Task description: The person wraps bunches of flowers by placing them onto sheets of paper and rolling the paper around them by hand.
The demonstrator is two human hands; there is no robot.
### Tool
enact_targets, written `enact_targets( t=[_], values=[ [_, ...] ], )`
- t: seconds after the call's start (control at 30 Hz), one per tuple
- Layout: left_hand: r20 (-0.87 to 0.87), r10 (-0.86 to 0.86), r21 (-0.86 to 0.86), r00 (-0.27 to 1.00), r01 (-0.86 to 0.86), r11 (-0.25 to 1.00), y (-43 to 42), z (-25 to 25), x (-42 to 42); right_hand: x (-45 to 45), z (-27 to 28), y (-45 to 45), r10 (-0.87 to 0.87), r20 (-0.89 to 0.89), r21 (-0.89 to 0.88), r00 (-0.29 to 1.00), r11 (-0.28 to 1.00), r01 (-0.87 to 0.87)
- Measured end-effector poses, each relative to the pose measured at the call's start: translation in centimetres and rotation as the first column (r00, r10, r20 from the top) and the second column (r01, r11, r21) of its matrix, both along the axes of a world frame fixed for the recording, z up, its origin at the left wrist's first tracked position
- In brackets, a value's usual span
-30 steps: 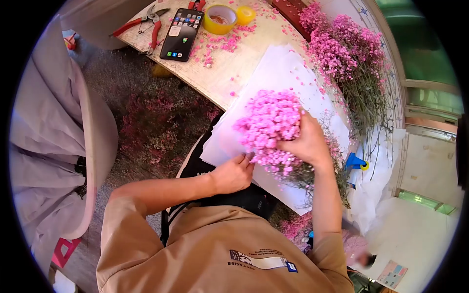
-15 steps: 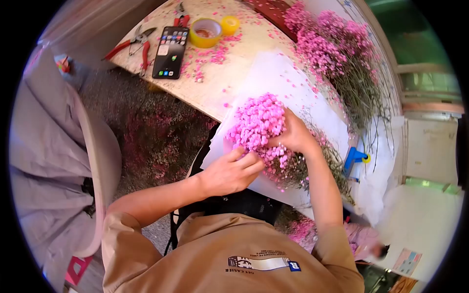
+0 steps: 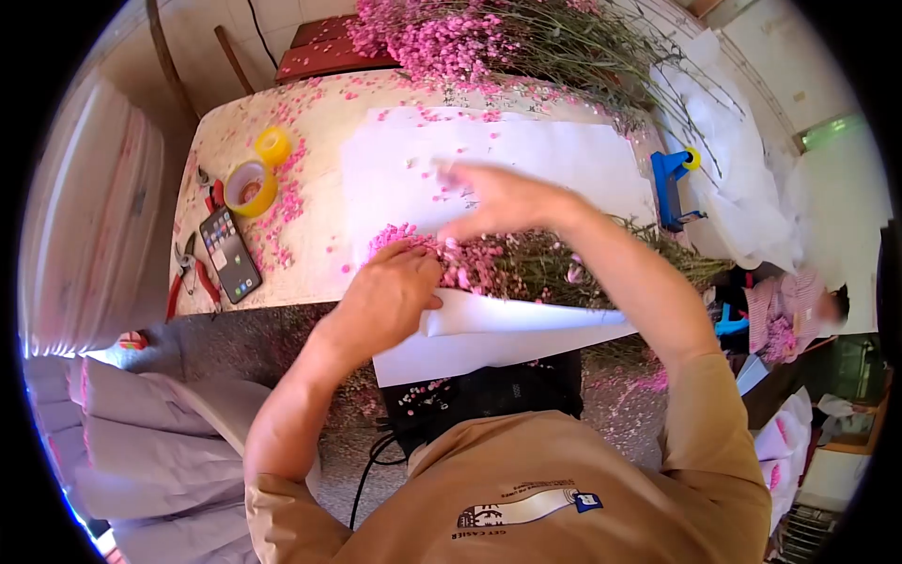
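Note:
A bunch of pink flowers with thin green stems lies on the white paper, its blooms toward the left. My left hand is closed over the blooms at that end, with the thumb by the near fold of paper. Some blooms are hidden under its fingers. Above the bunch, my right hand is open and holds nothing; thumb and fingers are apart, and the fingertips are smeared by motion.
Pruning shears, a phone and tape rolls sit at the table's left. More pink flowers lie at the back. A blue tape dispenser stands at the right. Loose petals dot the tabletop.
The view has swung toward the table. The bunch, raised in my right hand before, now lies on the paper. My right hand has let go, while my left hand has moved onto the blooms.

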State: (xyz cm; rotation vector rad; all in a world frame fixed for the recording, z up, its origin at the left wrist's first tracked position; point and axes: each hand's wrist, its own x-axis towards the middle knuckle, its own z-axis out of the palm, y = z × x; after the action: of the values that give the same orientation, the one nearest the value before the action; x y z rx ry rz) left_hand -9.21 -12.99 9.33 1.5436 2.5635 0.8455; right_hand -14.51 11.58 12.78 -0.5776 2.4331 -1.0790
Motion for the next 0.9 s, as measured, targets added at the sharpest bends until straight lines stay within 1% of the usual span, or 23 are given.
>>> enact_targets(
  t=[0.07, 0.1, 0.13, 0.2, 0.23, 0.27, 0.33, 0.37, 0.4, 0.43, 0.47, 0.5, 0.53, 0.57, 0.63, 0.67, 0.7, 0.73, 0.77, 0.8, 0.83, 0.87, 0.9],
  values=[
    [0.165, -0.046, -0.057, 0.985, 0.056, 0.997, 0.3, 0.7, -2.6, 1.0, 6.3, 1.6, -0.131, -0.268, 0.226, 0.954, 0.955, 0.194],
    [0.233, -0.039, -0.056, 0.972, 0.054, 0.997, 0.5, 1.1, -3.6, 2.9, 10.3, 1.6, -0.080, -0.321, 0.327, 0.944, 0.926, 0.189],
    [0.230, -0.041, -0.066, 0.972, 0.058, 0.996, 0.6, 1.4, -4.7, 5.7, 12.6, 1.4, -0.023, -0.367, 0.426, 0.930, 0.884, 0.190],
    [0.447, 0.059, -0.212, 0.893, 0.041, 0.976, 0.9, 1.8, -6.6, 10.3, 10.1, 1.5, 0.262, -0.549, 0.603, 0.793, 0.782, 0.159],
    [0.494, 0.069, -0.241, 0.867, 0.060, 0.969, 1.0, 1.6, -7.6, 11.9, 8.1, 1.2, 0.308, -0.472, 0.662, 0.826, 0.743, 0.101],
    [0.490, 0.062, -0.247, 0.870, 0.070, 0.966, 1.4, 1.6, -8.4, 11.7, 5.3, 1.6, 0.295, -0.477, 0.657, 0.828, 0.746, 0.113],
    [0.582, 0.134, -0.342, 0.802, 0.092, 0.935, 1.9, 1.8, -9.9, 11.0, 0.2, 2.3, 0.369, -0.530, 0.737, 0.763, 0.645, 0.200],
    [0.602, 0.129, -0.321, 0.788, 0.091, 0.943, 2.0, 1.3, -10.7, 10.0, -0.5, 2.8, 0.365, -0.540, 0.729, 0.759, 0.653, 0.204],
    [0.596, 0.141, -0.333, 0.791, 0.083, 0.939, 2.3, 1.1, -11.3, 8.4, -0.9, 3.5, 0.273, -0.437, 0.670, 0.857, 0.735, 0.108],
    [0.647, 0.162, -0.353, 0.745, 0.104, 0.930, 2.6, 1.1, -12.0, 7.4, -0.9, 3.7, 0.195, -0.308, 0.585, 0.931, 0.810, 0.024],
    [0.694, 0.183, -0.371, 0.696, 0.129, 0.919, 2.8, 1.2, -12.6, 7.2, -0.8, 3.6, 0.195, -0.317, 0.575, 0.928, 0.818, 0.024],
    [0.739, 0.196, -0.384, 0.644, 0.164, 0.908, 2.9, 1.5, -13.0, 7.2, -0.4, 3.4, 0.178, -0.268, 0.566, 0.947, 0.824, 0.006],
    [0.735, 0.204, -0.393, 0.647, 0.162, 0.905, 2.9, 1.5, -13.0, 7.1, -0.1, 3.4, 0.161, -0.217, 0.559, 0.963, 0.829, -0.012],
    [0.750, 0.177, -0.384, 0.637, 0.202, 0.901, 2.8, 1.1, -12.7, 7.6, -0.3, 3.2, 0.163, -0.223, 0.555, 0.961, 0.832, -0.012],
    [0.762, 0.139, -0.374, 0.632, 0.256, 0.891, 2.2, 0.9, -11.8, 8.7, -0.9, 2.5, 0.164, -0.144, 0.555, 0.976, 0.830, -0.058],
    [0.735, 0.132, -0.374, 0.665, 0.236, 0.897, 1.9, 0.8, -11.3, 8.3, -1.0, 2.7, 0.174, -0.148, 0.550, 0.974, 0.833, -0.065],
    [0.570, 0.118, -0.427, 0.813, 0.170, 0.888, 1.9, 0.8, -10.8, 7.9, -1.1, 3.0, 0.162, -0.139, 0.543, 0.977, 0.837, -0.062],
    [0.379, 0.099, -0.467, 0.920, 0.097, 0.879, 2.3, 1.2, -10.0, 7.6, -1.2, 3.2, 0.151, -0.127, 0.536, 0.980, 0.842, -0.060],
    [0.382, 0.112, -0.476, 0.917, 0.092, 0.875, 2.7, 1.7, -8.7, 6.3, -1.5, 3.6, 0.164, -0.060, 0.496, 0.985, 0.861, -0.113],
    [0.032, 0.125, -0.339, 0.992, -0.107, 0.935, 3.8, 3.7, -7.0, 5.3, -1.8, 4.1, 0.169, -0.057, 0.487, 0.984, 0.865, -0.120],
    [-0.320, 0.185, -0.132, 0.929, -0.238, 0.962, 4.6, 4.9, -5.4, 4.3, -1.9, 4.5, 0.181, -0.010, 0.441, 0.983, 0.883, -0.158],
    [-0.127, 0.120, -0.183, 0.985, -0.143, 0.973, 4.5, 3.8, -3.9, 3.3, -1.9, 5.0, 0.193, 0.032, 0.397, 0.981, 0.898, -0.190],
    [-0.099, 0.096, -0.304, 0.990, -0.122, 0.945, 5.3, 3.4, -1.7, 2.7, -2.5, 5.5, 0.172, 0.021, 0.345, 0.985, 0.923, -0.169]
  ],
)
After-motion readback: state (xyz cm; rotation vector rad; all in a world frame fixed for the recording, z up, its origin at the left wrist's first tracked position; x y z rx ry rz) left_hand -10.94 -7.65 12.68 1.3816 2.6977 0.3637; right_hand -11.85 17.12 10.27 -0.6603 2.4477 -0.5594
